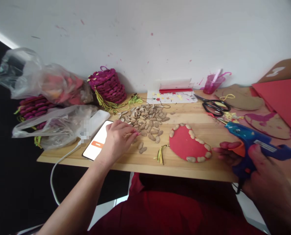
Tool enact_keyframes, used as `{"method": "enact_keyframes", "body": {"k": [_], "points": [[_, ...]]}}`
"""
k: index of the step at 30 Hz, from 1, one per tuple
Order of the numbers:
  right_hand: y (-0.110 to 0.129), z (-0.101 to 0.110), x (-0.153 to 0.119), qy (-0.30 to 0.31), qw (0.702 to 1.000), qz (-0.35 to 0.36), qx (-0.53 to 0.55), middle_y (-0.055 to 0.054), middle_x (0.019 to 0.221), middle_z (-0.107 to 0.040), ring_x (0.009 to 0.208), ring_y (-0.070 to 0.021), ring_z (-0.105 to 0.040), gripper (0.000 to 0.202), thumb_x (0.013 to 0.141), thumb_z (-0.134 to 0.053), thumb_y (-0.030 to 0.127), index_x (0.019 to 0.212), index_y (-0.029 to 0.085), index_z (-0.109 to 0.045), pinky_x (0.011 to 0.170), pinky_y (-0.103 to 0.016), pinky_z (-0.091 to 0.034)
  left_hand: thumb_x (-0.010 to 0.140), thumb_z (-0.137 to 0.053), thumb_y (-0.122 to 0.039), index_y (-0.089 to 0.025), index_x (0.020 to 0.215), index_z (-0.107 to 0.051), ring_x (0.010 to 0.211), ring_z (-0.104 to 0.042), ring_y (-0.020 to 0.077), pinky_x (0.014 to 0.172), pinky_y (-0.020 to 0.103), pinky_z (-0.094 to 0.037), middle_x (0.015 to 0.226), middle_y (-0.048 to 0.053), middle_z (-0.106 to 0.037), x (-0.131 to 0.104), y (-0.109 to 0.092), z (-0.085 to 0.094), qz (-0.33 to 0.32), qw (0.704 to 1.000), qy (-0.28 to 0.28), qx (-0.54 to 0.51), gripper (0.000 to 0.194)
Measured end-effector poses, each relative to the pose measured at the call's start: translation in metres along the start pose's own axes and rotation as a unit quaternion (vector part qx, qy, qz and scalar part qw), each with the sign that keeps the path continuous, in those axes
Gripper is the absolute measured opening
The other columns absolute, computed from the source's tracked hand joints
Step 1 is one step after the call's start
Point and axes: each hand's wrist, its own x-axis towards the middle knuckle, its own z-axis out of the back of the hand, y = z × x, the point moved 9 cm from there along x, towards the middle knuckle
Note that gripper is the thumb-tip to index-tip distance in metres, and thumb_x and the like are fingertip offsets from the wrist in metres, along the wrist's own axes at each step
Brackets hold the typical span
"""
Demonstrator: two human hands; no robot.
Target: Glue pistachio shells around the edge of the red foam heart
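My right hand (262,173) is wrapped around the handle of a blue hot glue gun (248,133) with an orange trigger. Its nozzle points left, toward black scissors. At the near edge of the peanut pile (147,119), my left hand (119,135) has its fingers drawn together over a phone's corner; what is between the fingertips, if anything, is hidden. Between my hands lies a red heart-shaped piece (186,143), with peanuts lining the right side and part of the lower edge. A yellow-green tassel (161,154) hangs off its left side.
A lit phone (94,145) and white power strip (96,122) lie at left. Behind them are plastic bags (59,85) and a stacked magenta bundle (108,86). Scissors (215,106), a pink cup (212,83), cardboard shapes (240,98) and red sheets (282,98) occupy the right.
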Motion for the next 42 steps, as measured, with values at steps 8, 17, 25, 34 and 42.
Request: {"method": "enact_keyframes", "body": {"k": [8, 17, 25, 34, 42], "points": [[0.002, -0.007, 0.002, 0.040, 0.999, 0.024, 0.013, -0.006, 0.074, -0.075, 0.058, -0.0172, -0.072, 0.042, 0.061, -0.089, 0.056, 0.073, 0.017, -0.078, 0.057, -0.023, -0.061, 0.098, -0.051, -0.027, -0.031, 0.113, -0.074, 0.097, -0.062, 0.0257, 0.090, 0.044, -0.038, 0.098, 0.004, -0.077, 0.001, -0.012, -0.009, -0.020, 1.000, 0.013, -0.007, 0.028], [0.004, -0.010, -0.002, 0.058, 0.998, 0.034, 0.005, -0.006, 0.084, -0.076, 0.076, -0.0268, -0.076, 0.038, 0.064, -0.085, 0.057, 0.075, 0.022, -0.077, 0.067, -0.036, -0.064, 0.095, -0.059, -0.029, -0.028, 0.099, -0.077, 0.085, -0.065, 0.0245, 0.084, 0.042, -0.037, 0.079, 0.002, -0.074, 0.001, -0.013, -0.006, -0.035, 0.999, -0.021, 0.006, 0.019], [0.000, -0.007, -0.002, 0.049, 0.999, 0.004, -0.009, -0.006, 0.087, -0.077, 0.085, -0.0278, -0.077, 0.037, 0.063, -0.087, 0.055, 0.077, 0.022, -0.078, 0.071, -0.033, -0.065, 0.095, -0.060, -0.037, -0.023, 0.080, -0.077, 0.073, -0.063, 0.0217, 0.083, 0.041, -0.038, 0.068, 0.001, -0.071, 0.002, -0.004, -0.006, -0.019, 0.999, -0.023, -0.020, 0.027], [-0.005, 0.001, 0.000, -0.009, 0.998, -0.046, -0.042, -0.012, 0.097, -0.078, 0.092, -0.0361, -0.076, 0.047, 0.040, -0.094, 0.056, 0.068, 0.023, -0.075, 0.072, -0.041, -0.068, 0.099, -0.048, -0.024, -0.021, 0.105, -0.077, 0.088, -0.062, 0.0232, 0.084, 0.040, -0.043, 0.085, 0.003, -0.078, 0.005, 0.002, -0.008, -0.002, 0.998, 0.001, -0.056, 0.029], [-0.010, 0.004, 0.000, -0.032, 0.996, -0.072, -0.035, -0.011, 0.107, -0.078, 0.096, -0.0367, -0.075, 0.050, 0.037, -0.095, 0.055, 0.071, 0.024, -0.077, 0.075, -0.042, -0.068, 0.091, -0.069, -0.031, -0.022, 0.092, -0.079, 0.088, -0.059, 0.0244, 0.082, 0.041, -0.046, 0.086, 0.003, -0.078, 0.005, -0.009, -0.009, -0.048, 0.997, -0.022, -0.053, 0.013]]}}
